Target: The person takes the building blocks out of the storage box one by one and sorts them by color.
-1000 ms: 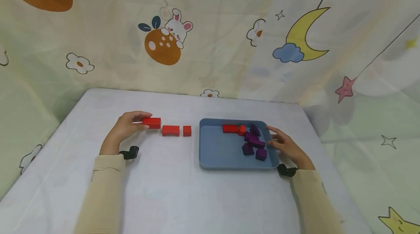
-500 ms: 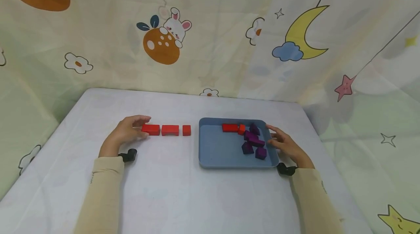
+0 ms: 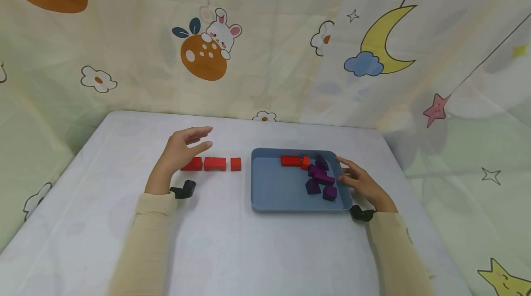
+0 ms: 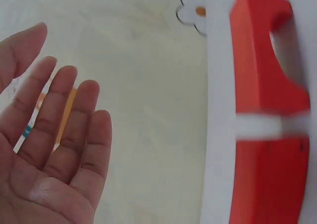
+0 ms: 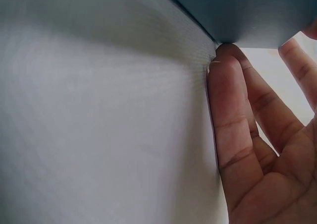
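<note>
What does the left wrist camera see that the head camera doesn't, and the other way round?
Only the left wrist view shows the left hand squarely from the palm side.

Only the head view shows the right hand at the edge of the tray, and the purple blocks inside it.

Both show the left hand, red blocks and flower-printed cloth.

Blocks in row (image 3: pixel 215 161): red colour
Tray (image 3: pixel 275 190): blue-grey
Blocks inside (image 3: pixel 324 180): red, purple
Sleeves (image 3: pixel 151 240): beige
Backdrop (image 3: pixel 274 56): pale, cartoon prints
</note>
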Motion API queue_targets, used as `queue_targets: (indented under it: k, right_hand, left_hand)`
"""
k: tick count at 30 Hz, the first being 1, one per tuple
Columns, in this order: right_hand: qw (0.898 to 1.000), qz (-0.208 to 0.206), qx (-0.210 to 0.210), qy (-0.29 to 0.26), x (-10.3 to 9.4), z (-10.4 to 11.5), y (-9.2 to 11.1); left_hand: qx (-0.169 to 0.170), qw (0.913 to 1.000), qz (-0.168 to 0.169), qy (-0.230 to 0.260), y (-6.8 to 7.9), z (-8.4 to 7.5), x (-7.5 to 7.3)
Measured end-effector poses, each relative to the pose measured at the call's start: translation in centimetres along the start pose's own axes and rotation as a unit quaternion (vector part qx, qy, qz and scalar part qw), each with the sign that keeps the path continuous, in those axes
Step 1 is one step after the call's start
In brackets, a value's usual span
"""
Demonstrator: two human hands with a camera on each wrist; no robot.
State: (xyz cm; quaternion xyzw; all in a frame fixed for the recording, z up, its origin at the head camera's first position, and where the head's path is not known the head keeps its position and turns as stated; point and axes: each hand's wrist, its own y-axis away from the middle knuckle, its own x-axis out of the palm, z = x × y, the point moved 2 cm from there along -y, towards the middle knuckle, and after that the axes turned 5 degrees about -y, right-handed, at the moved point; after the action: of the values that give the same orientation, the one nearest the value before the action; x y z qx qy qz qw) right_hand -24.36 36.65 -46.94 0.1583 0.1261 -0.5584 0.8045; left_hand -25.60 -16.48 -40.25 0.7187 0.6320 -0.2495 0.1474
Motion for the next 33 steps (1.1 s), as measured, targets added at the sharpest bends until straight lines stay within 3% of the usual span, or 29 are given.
queue_targets:
  k: [5,11,23,27,33]
  right_hand:
    - [1.000,0.001,-0.002,0.004,0.0,0.0,0.0]
    - [1.000,0.000,0.001,-0.006,0.0,-0.1,0.1]
    - [1.000,-0.002,-0.004,-0.004,0.1,0.3,0.1]
    - [1.000,-0.002,-0.004,-0.010,0.1,0.2,0.1]
    - [1.000,0.000,-0.002,-0.013,0.1,0.1,0.0]
  left_hand:
    - [0.034,0.9978,0.008,0.056,-1.1,-2.1,2.5]
    - [0.051,0.9939,0.033,0.092,-2.5,-4.3,6.0]
    - [0.053,0.9857,0.027,0.158,-4.5,-7.0,12.4]
    - [0.031,0.9862,0.012,0.162,-4.9,-7.3,14.6]
    - [-0.035,0.9855,-0.015,0.165,-5.2,-7.4,17.3]
